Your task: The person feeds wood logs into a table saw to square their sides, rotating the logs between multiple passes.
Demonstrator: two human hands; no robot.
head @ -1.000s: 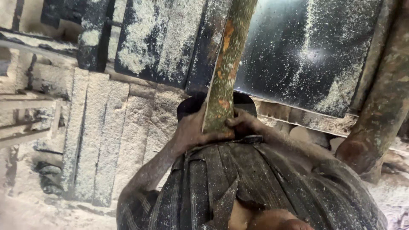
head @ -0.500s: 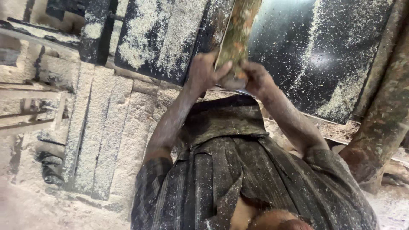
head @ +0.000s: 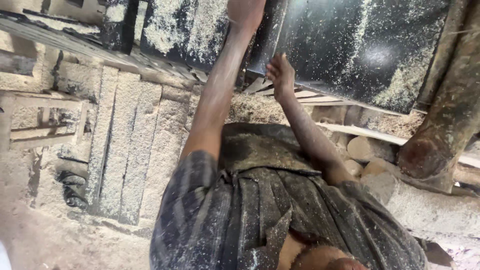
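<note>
I look down over my own striped, sawdust-flecked shirt [head: 250, 220]. My left hand [head: 245, 12] is raised to the top edge of the view and partly cut off, so its grip is hidden. My right hand [head: 281, 75] is lifted lower and to the right, fingers apart and holding nothing. Both hands are in front of a dark metal sheet [head: 370, 55] dusted with sawdust. The rusty wooden pole from the earlier frames is out of view.
A thick weathered post [head: 450, 115] leans at the right. Sawdust-coated planks [head: 125, 150] lie on the left. Thin wood slats [head: 305, 95] and cut log ends [head: 365, 150] sit under the sheet. Sawdust covers the ground [head: 50, 240].
Both hands gripped the pole and rose with it. Now the pole is gone from view, the right hand has come off open, and the left hand has gone higher.
</note>
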